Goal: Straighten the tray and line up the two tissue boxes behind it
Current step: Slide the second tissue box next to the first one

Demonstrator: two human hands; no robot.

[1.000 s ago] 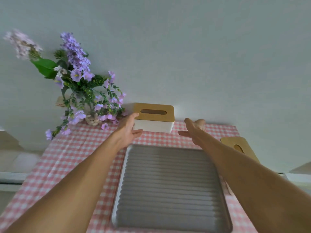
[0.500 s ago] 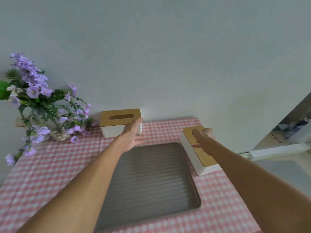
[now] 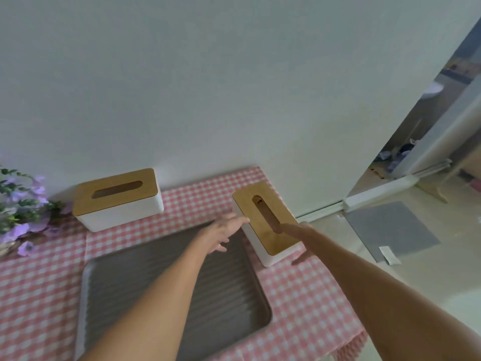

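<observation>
Hands (image 3: 226, 230) now flanking right tissue box (image 3: 268, 225)

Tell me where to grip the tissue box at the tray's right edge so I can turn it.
Clamp the right tissue box by its two long white sides, left hand from the tray side, right hand from the table edge. It lies lengthwise, nearly square to the other box, and its wooden lid probably lifts off.
</observation>
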